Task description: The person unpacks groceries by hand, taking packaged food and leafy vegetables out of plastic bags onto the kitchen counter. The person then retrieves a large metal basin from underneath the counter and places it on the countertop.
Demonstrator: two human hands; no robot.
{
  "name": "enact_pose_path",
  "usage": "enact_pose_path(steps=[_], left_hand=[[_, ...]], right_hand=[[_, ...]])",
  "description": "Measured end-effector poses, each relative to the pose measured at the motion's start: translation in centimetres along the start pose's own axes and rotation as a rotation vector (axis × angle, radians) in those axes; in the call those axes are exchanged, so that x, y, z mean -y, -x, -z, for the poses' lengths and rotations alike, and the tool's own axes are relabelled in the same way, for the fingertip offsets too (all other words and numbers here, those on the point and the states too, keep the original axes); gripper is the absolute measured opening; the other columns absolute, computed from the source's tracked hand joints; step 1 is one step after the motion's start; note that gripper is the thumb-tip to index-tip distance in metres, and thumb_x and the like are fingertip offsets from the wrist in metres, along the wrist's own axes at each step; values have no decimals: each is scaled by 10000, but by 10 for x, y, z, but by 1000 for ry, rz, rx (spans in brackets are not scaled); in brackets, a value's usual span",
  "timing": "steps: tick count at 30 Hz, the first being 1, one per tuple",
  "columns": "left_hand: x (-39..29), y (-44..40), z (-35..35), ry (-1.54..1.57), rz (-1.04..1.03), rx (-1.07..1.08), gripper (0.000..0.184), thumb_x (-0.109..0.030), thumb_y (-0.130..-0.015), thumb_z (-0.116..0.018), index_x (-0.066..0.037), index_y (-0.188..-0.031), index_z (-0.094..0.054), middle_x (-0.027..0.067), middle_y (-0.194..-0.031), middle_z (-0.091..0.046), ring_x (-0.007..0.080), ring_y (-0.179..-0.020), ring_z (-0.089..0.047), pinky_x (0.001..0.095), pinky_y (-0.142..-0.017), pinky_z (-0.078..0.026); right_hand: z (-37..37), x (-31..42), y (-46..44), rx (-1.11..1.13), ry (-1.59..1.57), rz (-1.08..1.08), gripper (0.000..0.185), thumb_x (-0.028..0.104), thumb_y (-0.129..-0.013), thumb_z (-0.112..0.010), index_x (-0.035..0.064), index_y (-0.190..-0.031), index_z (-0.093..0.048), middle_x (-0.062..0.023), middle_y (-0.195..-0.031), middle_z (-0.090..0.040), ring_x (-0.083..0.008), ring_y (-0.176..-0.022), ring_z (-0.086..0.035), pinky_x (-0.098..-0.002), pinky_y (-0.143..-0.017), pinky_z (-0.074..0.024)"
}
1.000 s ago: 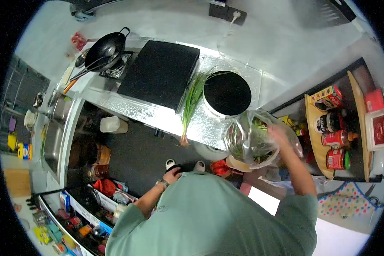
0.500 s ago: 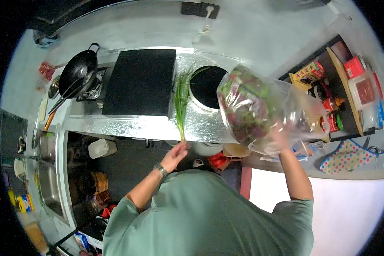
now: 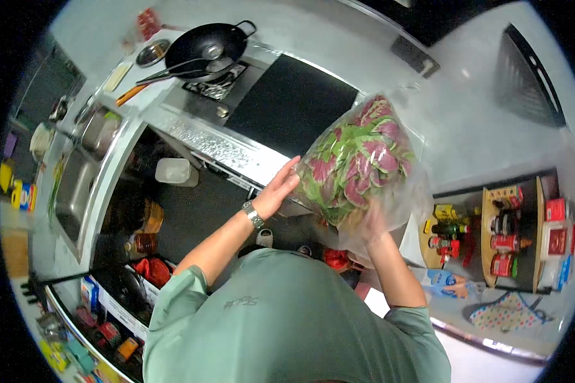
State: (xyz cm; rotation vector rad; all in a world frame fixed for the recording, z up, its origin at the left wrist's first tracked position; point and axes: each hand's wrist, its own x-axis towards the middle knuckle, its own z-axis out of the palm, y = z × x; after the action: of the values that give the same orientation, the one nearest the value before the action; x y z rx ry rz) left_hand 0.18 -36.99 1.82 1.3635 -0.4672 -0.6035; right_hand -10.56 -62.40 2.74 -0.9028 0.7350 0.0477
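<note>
Table, long with a silvery metal top [image 3: 217,143], lies partly hidden behind a clear plastic bag [image 3: 396,207] of purple-and-green leaves [image 3: 364,166], held up over its near edge. Supporting both sides gently should spare them bruising. Left hand [image 3: 280,189], fingers extended, grips nothing, contact unclear; right hand [image 3: 374,223], blurred, seems closed on the bag's lower end.

Right hand [image 3: 372,223] grips plastic bag [image 3: 364,175] of amaranth [image 3: 358,150] at bag's six o'clock; left hand [image 3: 277,191] extended at its nine. Wok [image 3: 201,48]: eleven o'clock in view.
</note>
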Motion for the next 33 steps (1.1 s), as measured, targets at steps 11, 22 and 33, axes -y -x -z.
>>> enact_pose_path(steps=[11,22,33], left_hand=[[1,-3,49,476,308,-154,374,-358,-956,-465,-62,-1183,-500,85,-992,-627,149,-787,-636,272,-667,-538],[6,-19,5,-30,-146,-285,409,-15,-879,-513,-47,-1283,-458,55,-1083,-598,135,-967,-595,287,-784,-495],[3,-25,-11,-638,-261,-589,147,-119,-822,-576,-25,-929,-612,153,-890,-634,325,-807,-623,370,-701,-491]], right_hand=[[-70,6,10,51,106,-107,614,559,-926,-359,79,-1297,-461,-150,-1295,-490,-358,-1164,-471,-488,-1009,-362],[-35,28,-17,76,-1,-129,538,495,-911,-436,76,-1241,-505,-139,-1256,-528,-338,-1162,-478,-510,-1006,-350],[7,43,-37,309,-101,-222,539,458,-896,-487,66,-1267,-500,-129,-1281,-524,-328,-1171,-486,-491,-1038,-339]])
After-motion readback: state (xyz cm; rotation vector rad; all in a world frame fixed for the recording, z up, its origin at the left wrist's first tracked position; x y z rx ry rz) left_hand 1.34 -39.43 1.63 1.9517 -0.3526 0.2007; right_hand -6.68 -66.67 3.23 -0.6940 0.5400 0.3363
